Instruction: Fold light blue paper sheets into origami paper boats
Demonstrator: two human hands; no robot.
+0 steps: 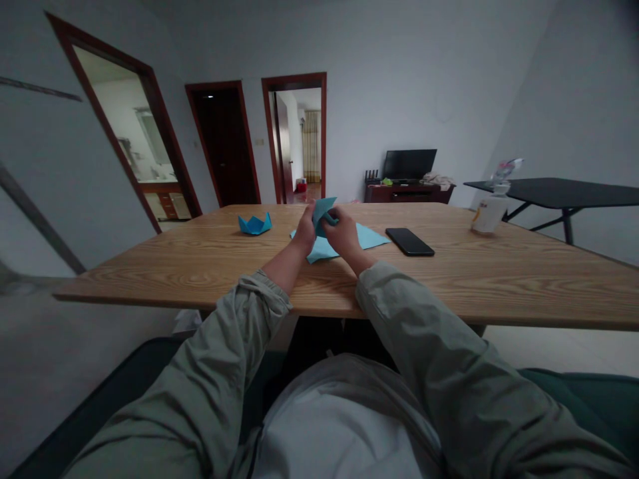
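As I read the head feed from my station, the left hand (304,234) and the right hand (342,238) are close together mid-worktop, both closed on a folded blue paper (322,214) that stands tilted up between them. Left grip: fingers and thumb pressed together, pinching the paper from the left. Right grip: also pressed together, pinching from the right with the fingers curled over it. Exact finger placement is too small and dark for me to make out.

Right under the hands, a pale blue paper sheet (372,237) lies flat on the worktop (150,283), with points sticking out toward 3 and 7 o'clock. I can't tell if it joins the folded piece. At 9 o'clock, apart from the sheet, a blue paper boat (254,225) sits upright. At 3 o'clock, just past the sheet, lies a black phone (409,241), screen up. Farther out at about 3 o'clock, near the worktop's far right side, stands a white cup (489,215) with clear plastic above it. Beyond the worktop at 1 o'clock is a TV (409,164) on a low cabinet (404,193). A dark side table (564,191) stands at 2 o'clock.
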